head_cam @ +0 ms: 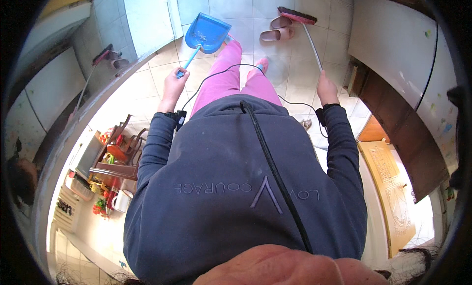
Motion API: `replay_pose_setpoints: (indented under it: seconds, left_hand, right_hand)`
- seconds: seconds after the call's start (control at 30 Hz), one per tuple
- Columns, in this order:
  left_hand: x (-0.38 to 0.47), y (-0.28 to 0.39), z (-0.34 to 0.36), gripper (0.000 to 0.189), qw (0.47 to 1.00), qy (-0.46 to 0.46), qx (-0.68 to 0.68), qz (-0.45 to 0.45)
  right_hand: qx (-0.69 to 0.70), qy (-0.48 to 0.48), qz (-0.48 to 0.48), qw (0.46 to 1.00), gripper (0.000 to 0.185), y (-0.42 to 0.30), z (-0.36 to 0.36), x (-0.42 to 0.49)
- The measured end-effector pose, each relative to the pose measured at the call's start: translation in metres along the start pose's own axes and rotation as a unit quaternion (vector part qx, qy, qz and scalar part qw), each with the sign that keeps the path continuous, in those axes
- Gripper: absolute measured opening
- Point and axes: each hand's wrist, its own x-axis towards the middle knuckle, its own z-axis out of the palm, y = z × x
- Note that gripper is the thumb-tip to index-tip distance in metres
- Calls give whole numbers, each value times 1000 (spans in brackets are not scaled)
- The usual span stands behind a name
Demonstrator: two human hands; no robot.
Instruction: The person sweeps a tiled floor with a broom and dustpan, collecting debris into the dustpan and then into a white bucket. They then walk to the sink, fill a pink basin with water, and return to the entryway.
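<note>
My left hand [175, 85] is closed around the handle of a blue plastic dustpan [215, 32], which reaches forward over the tiled floor beside my pink-trousered leg. Some dust and debris lie in the pan. On the other side, my right hand [327, 88] grips the thin metal pole of a broom [312, 45]. The pink broom head [298, 17], with dark bristles, is at the far end, by a pair of pinkish slippers [276, 34]. Whether its bristles touch the floor, I cannot tell.
A thin black cable [221, 71] runs across my legs between devices at both wrists. Right of me stand a white panelled surface [394, 38] and a yellow wooden door [387, 189]. A glossy panel at left [48, 86] reflects the broom. Wooden chair [114, 170] behind at left.
</note>
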Motion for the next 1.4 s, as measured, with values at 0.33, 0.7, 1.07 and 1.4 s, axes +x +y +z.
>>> replay_pose_setpoints:
  seconds: [0.33,0.7,1.07,1.4]
  left_hand:
    - [-73,-5,60,21,999,42,-16,14]
    - [-93,-18,59,24,997,-36,16,59]
    - [-116,-96,-1,22,995,-51,-53,64]
    - [-97,-145,-25,21,988,3,12,154]
  right_hand:
    - [147,-50,71,985,42,58,103,-88]
    - [322,1,122,939,40,-10,173,-120]
    - [262,186,89,943,29,-67,232,-135]
    - [238,163,109,951,30,-107,240,-155]
